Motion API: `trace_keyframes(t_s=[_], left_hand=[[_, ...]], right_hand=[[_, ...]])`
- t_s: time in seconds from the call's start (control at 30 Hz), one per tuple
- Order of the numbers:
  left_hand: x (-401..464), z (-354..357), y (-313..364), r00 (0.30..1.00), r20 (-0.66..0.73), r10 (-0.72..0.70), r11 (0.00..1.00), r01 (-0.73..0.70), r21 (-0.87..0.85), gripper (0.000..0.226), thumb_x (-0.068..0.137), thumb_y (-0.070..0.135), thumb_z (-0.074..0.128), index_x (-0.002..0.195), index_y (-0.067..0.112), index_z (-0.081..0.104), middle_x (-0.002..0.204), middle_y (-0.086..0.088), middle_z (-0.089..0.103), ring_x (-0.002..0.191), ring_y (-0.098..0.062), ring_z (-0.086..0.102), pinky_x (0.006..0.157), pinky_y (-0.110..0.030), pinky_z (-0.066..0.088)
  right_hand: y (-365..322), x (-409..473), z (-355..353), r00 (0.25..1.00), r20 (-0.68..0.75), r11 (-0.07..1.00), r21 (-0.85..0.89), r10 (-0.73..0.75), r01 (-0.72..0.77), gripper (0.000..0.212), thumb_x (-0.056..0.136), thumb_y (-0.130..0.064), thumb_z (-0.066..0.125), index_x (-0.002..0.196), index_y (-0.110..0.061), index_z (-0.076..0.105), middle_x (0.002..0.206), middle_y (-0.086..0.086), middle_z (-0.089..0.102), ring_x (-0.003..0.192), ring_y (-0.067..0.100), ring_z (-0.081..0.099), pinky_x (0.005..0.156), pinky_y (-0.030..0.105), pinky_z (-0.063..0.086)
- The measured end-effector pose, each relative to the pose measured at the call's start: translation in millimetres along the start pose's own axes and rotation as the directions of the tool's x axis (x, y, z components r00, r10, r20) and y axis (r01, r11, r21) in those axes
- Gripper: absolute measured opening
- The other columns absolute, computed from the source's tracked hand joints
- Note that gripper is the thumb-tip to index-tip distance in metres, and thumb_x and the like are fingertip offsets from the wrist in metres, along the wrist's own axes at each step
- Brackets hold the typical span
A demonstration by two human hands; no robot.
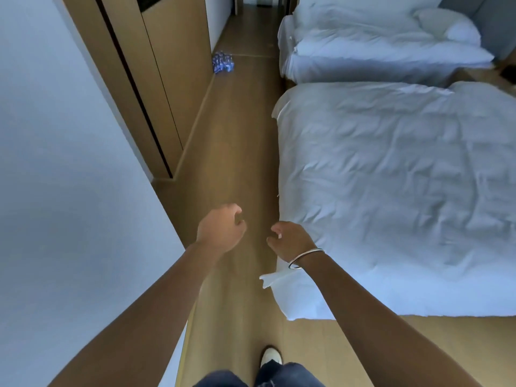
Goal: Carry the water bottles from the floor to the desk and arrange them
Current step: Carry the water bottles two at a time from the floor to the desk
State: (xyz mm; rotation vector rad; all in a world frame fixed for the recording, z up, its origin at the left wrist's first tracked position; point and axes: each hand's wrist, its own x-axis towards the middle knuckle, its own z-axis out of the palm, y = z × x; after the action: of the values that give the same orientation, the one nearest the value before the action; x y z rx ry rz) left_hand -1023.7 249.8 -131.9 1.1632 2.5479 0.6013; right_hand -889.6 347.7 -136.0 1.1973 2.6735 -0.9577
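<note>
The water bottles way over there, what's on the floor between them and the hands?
Nothing: in the head view, only bare wooden floor runs from the left hand and right hand to the water bottles by the wardrobe. The bed stays alongside.

Two beds under rumpled white duvets (391, 177) (377, 60), white pillow (446, 25), brown wooden floor (229, 152), tan wooden wardrobe panels (173, 65), plain white wall (55, 163).
</note>
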Motion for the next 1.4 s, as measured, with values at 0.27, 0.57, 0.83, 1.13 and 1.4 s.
trace_keyframes(t_s=[0.27,0.57,0.83,1.13,1.4], left_hand=[[129.2,0.7,2.4,0.996,0.021,-0.083,0.996,0.083,0.011,0.034,0.089,0.028,0.049,0.121,0.019,0.057,0.117,-0.002,0.063,0.106,-0.024,0.058,0.085,-0.032,0.047],[324.1,-24.4,-24.5,0.998,0.035,-0.051,0.996,0.049,0.069,0.035,0.091,0.027,0.049,0.124,0.018,0.055,0.107,-0.003,0.065,0.089,-0.023,0.061,0.065,-0.025,0.037],[468.2,-58.5,-51.0,0.998,0.055,-0.023,0.996,0.018,0.085,0.034,0.090,0.028,0.051,0.122,0.018,0.056,0.124,-0.001,0.059,0.102,-0.022,0.060,0.084,-0.031,0.048],[630.2,-61.1,-65.4,0.995,0.091,-0.042,0.996,0.035,0.077,0.035,0.090,0.026,0.052,0.123,0.015,0.056,0.124,-0.003,0.059,0.097,-0.027,0.062,0.081,-0.033,0.050],[821.5,-48.8,-42.0,0.996,0.059,-0.073,0.996,0.069,0.064,0.035,0.087,0.027,0.053,0.120,0.017,0.058,0.124,-0.002,0.060,0.109,-0.023,0.058,0.089,-0.032,0.045]], right_hand=[[-0.8,136.5,-36.1,0.999,0.023,0.999,-0.032,-0.037,0.038,0.022,0.085,-0.020,0.051,0.091,0.000,0.059,0.095,0.015,0.061,0.094,0.032,0.054,0.081,0.032,0.045],[-39.9,327.2,-69.9,1.000,0.021,1.000,0.010,0.009,-0.009,0.019,0.083,-0.010,0.051,0.064,-0.010,0.051,0.085,0.016,0.062,0.088,0.035,0.059,0.074,0.030,0.046],[-84.8,471.9,-94.6,0.993,0.017,0.983,0.145,0.114,-0.115,0.016,0.081,-0.019,0.054,0.067,-0.015,0.048,0.076,0.004,0.058,0.080,0.029,0.056,0.066,0.024,0.036],[-95.3,635.5,-130.3,0.996,-0.003,0.989,0.121,0.084,-0.083,0.030,0.082,-0.023,0.054,0.108,-0.012,0.064,0.112,0.008,0.065,0.103,0.027,0.059,0.078,0.025,0.041],[-77.5,803.2,-197.9,0.998,0.012,0.996,0.055,0.067,-0.067,0.032,0.082,-0.023,0.055,0.110,-0.009,0.063,0.113,0.012,0.064,0.106,0.031,0.058,0.087,0.033,0.046]])
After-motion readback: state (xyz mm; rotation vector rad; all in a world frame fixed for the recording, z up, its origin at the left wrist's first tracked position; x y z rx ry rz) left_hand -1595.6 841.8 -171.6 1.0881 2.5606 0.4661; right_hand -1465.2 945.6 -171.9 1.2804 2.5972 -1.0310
